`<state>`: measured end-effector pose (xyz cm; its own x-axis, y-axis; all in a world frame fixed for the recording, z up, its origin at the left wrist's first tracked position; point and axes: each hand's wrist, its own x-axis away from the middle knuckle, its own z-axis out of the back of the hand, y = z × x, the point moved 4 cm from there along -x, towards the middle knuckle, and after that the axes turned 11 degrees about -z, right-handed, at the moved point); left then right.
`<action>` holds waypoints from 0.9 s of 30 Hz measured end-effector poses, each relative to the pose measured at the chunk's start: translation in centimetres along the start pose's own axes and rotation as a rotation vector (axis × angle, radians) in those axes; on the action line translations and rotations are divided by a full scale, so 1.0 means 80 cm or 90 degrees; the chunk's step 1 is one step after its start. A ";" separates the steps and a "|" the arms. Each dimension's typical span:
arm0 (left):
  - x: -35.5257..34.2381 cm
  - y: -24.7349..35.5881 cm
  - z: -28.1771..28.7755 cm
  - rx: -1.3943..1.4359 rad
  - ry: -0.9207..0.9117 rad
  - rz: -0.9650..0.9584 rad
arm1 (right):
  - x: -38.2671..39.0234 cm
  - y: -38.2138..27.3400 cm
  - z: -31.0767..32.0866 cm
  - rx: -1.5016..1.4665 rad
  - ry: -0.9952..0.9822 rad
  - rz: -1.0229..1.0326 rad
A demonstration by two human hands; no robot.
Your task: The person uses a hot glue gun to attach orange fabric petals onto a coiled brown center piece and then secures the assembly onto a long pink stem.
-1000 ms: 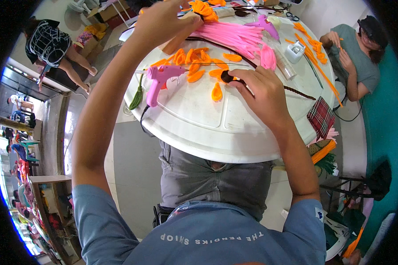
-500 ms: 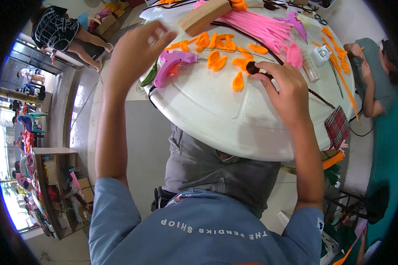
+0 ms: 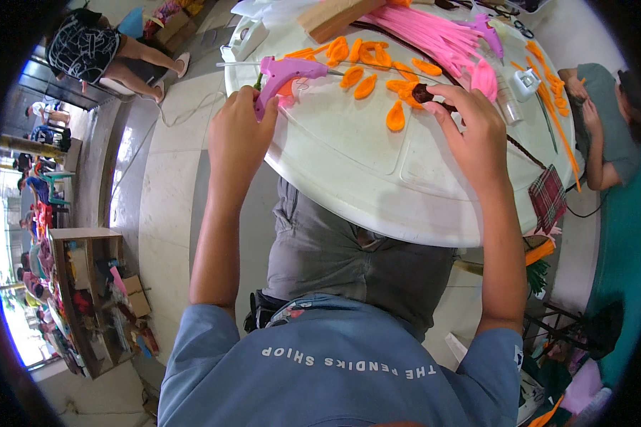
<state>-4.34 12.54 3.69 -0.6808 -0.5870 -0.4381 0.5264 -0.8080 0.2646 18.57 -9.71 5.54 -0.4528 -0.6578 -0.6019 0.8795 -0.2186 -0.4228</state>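
Observation:
My left hand is closed around the handle of a purple glue gun at the table's left edge, the nozzle pointing right. My right hand pinches a dark brown fuzzy ball between thumb and fingertips. Orange fuzzy petals sit against the ball's left side; whether they are joined to it I cannot tell. A loose orange petal lies just below, and two more petals lie between the hands. A thin stem runs across behind them.
On the round white table lie a wooden block, a pink pipe-cleaner bundle, a second purple glue gun, a small white bottle and a plaid cloth. Another person sits at the right.
My left hand has come down from above the table's left side and closed on the glue gun's handle. My right hand keeps its pinch on the brown ball.

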 end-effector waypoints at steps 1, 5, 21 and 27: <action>0.003 0.000 0.004 0.010 0.020 0.011 | 0.000 0.001 0.000 -0.002 -0.004 -0.006; 0.015 0.009 0.015 0.004 0.078 0.019 | 0.000 -0.002 -0.001 -0.008 -0.009 -0.020; 0.038 0.014 0.033 0.195 0.152 0.094 | -0.059 -0.072 -0.124 0.122 -0.188 0.009; 0.046 -0.003 0.023 0.311 0.192 0.118 | -0.053 -0.081 -0.142 0.146 -0.182 0.051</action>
<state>-7.93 10.49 3.55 -0.3887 -0.7376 -0.5522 0.2795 -0.6654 0.6921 13.12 2.70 3.16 -0.3503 -0.8471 -0.3996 0.9352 -0.2925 -0.1997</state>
